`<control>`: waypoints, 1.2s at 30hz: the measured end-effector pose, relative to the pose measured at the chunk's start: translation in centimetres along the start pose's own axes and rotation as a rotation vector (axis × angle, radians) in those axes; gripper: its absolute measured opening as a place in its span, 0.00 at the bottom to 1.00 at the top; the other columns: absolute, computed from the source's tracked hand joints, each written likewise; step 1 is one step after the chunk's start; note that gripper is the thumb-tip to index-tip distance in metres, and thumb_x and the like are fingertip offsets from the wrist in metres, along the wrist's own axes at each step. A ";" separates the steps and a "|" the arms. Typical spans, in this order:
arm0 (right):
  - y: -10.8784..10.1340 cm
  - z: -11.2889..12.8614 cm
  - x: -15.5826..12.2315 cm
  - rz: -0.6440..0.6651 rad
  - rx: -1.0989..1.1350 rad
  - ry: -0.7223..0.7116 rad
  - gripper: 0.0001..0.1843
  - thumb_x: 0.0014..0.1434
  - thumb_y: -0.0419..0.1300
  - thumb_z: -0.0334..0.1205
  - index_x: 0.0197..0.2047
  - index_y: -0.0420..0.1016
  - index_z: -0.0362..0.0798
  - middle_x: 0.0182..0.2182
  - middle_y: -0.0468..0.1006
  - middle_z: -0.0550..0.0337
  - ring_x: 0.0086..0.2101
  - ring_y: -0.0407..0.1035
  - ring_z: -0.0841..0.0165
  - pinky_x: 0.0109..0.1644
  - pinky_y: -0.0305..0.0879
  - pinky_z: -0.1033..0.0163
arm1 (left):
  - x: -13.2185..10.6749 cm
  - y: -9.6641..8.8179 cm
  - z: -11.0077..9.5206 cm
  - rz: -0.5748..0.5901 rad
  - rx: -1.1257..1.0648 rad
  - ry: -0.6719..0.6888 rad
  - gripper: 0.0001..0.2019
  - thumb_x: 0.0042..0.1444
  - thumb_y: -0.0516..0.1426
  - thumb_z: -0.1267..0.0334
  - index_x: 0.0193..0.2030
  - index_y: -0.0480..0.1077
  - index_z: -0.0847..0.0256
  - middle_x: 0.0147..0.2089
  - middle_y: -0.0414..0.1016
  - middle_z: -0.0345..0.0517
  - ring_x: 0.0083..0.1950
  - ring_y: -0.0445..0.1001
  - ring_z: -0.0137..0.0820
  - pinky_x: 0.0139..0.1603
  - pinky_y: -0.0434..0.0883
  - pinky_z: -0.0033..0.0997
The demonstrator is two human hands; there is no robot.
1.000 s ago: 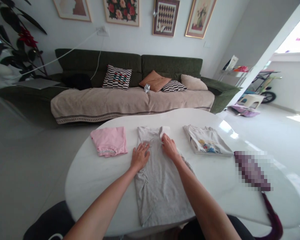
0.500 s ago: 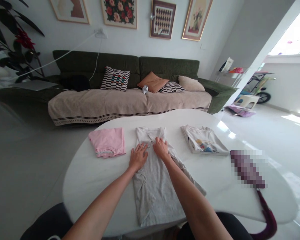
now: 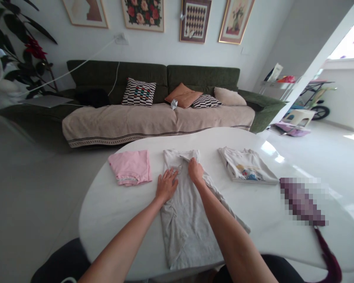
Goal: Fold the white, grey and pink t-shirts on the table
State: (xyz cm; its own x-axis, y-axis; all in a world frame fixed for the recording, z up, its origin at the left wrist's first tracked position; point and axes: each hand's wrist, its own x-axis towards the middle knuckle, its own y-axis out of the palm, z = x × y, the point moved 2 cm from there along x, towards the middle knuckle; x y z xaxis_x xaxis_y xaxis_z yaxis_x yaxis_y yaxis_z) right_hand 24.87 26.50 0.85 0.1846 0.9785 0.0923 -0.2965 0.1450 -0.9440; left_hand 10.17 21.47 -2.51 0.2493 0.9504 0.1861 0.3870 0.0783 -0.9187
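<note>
A light grey long-sleeved shirt [image 3: 188,224] lies lengthwise on the white table, its sides folded inward and one sleeve slanting out to the right. My left hand [image 3: 166,185] rests flat on its left side near the top, fingers spread. Close to the collar, my right hand [image 3: 195,169] pinches a bit of the shirt's fabric and lifts it slightly. To the left sits a folded pink garment [image 3: 132,165]. On the right is a folded white T-shirt [image 3: 247,165] with a colourful print, possibly on top of other folded cloth.
The white table [image 3: 112,232] has a rounded edge. A purple item [image 3: 302,200], blurred out, lies at its right with a dark purple strap hanging over the edge. Behind stands a green sofa [image 3: 203,80] with a beige cover and several cushions.
My right hand has gone from lying on the shirt to pinching and raising its fabric near the collar. My left hand stays flat. The view has shifted slightly.
</note>
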 end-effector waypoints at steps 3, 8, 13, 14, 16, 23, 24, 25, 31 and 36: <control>0.0 1.0 -0.1 -0.004 0.026 -0.005 0.21 0.63 0.33 0.36 0.50 0.61 0.43 0.37 0.74 0.45 0.39 0.69 0.60 0.43 0.59 0.55 | 0.0 0.0 0.1 0.008 0.002 0.000 0.22 0.60 0.41 0.57 0.61 0.51 0.48 0.65 0.49 0.39 0.65 0.46 0.35 0.60 0.48 0.50; -1.1 1.3 -1.6 0.048 0.084 -0.201 0.14 0.60 0.47 0.39 0.50 0.63 0.49 0.47 0.71 0.54 0.51 0.61 0.64 0.55 0.51 0.53 | 0.0 0.0 0.0 0.011 0.002 0.003 0.22 0.61 0.41 0.57 0.62 0.50 0.48 0.65 0.49 0.39 0.65 0.46 0.34 0.61 0.48 0.49; -5.5 -6.9 -7.2 -0.052 0.293 -0.265 0.18 0.59 0.47 0.43 0.52 0.61 0.47 0.46 0.72 0.52 0.47 0.65 0.65 0.49 0.59 0.60 | 0.1 0.0 0.0 -0.002 -0.002 0.008 0.22 0.60 0.42 0.57 0.62 0.51 0.48 0.65 0.51 0.40 0.65 0.48 0.35 0.61 0.48 0.49; -6.2 -9.2 -8.9 -0.061 0.304 -0.231 0.18 0.59 0.47 0.45 0.50 0.63 0.48 0.43 0.73 0.53 0.45 0.67 0.64 0.47 0.60 0.60 | 0.1 0.1 0.0 -0.007 0.000 0.004 0.22 0.60 0.42 0.57 0.61 0.51 0.48 0.65 0.51 0.40 0.64 0.48 0.35 0.61 0.48 0.49; -6.9 -13.3 -12.7 -0.058 0.272 -0.159 0.18 0.56 0.51 0.49 0.47 0.64 0.49 0.42 0.73 0.52 0.42 0.68 0.63 0.45 0.61 0.60 | 0.2 0.2 0.0 -0.014 0.008 0.000 0.22 0.60 0.43 0.58 0.61 0.52 0.48 0.64 0.52 0.40 0.64 0.48 0.35 0.61 0.49 0.48; -6.1 -15.4 -20.3 -0.123 0.137 -0.053 0.08 0.54 0.52 0.40 0.38 0.65 0.49 0.33 0.70 0.59 0.34 0.67 0.65 0.35 0.62 0.63 | 0.3 0.4 0.1 -0.017 0.028 0.014 0.22 0.59 0.43 0.58 0.61 0.53 0.49 0.64 0.52 0.42 0.64 0.49 0.36 0.60 0.50 0.50; -6.2 -14.7 -20.6 -0.177 0.133 -0.056 0.06 0.54 0.51 0.38 0.36 0.64 0.49 0.31 0.69 0.59 0.33 0.66 0.66 0.34 0.61 0.63 | 0.3 0.4 0.1 -0.014 0.025 0.014 0.22 0.60 0.43 0.58 0.61 0.53 0.49 0.64 0.52 0.42 0.64 0.49 0.36 0.60 0.50 0.50; -6.2 -13.9 -21.0 -0.227 0.135 -0.083 0.05 0.54 0.49 0.35 0.35 0.64 0.49 0.30 0.68 0.59 0.32 0.65 0.66 0.34 0.61 0.63 | 0.3 0.3 0.1 -0.012 0.022 0.012 0.22 0.60 0.43 0.58 0.61 0.53 0.49 0.64 0.53 0.41 0.64 0.49 0.36 0.60 0.50 0.50; -5.7 -10.9 -23.8 -0.177 0.149 -0.413 0.17 0.55 0.45 0.26 0.45 0.65 0.49 0.34 0.68 0.55 0.36 0.64 0.65 0.39 0.64 0.60 | 0.3 0.3 0.0 -0.014 0.015 0.002 0.21 0.59 0.44 0.58 0.61 0.53 0.47 0.64 0.53 0.40 0.64 0.49 0.35 0.60 0.50 0.48; -6.4 -10.8 -23.8 0.139 0.223 -0.407 0.15 0.58 0.46 0.32 0.46 0.67 0.49 0.34 0.71 0.56 0.34 0.67 0.67 0.39 0.65 0.63 | 0.3 0.3 0.0 -0.018 0.017 0.006 0.22 0.59 0.43 0.58 0.61 0.53 0.48 0.64 0.53 0.40 0.64 0.49 0.36 0.60 0.50 0.49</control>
State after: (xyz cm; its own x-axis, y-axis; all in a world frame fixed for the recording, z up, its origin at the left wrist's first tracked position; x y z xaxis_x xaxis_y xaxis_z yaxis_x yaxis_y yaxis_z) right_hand 32.48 0.72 1.32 -0.2397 0.9622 0.1291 -0.4941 -0.0064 -0.8694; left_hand 10.37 21.77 -2.73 0.2475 0.9470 0.2050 0.3766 0.1010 -0.9208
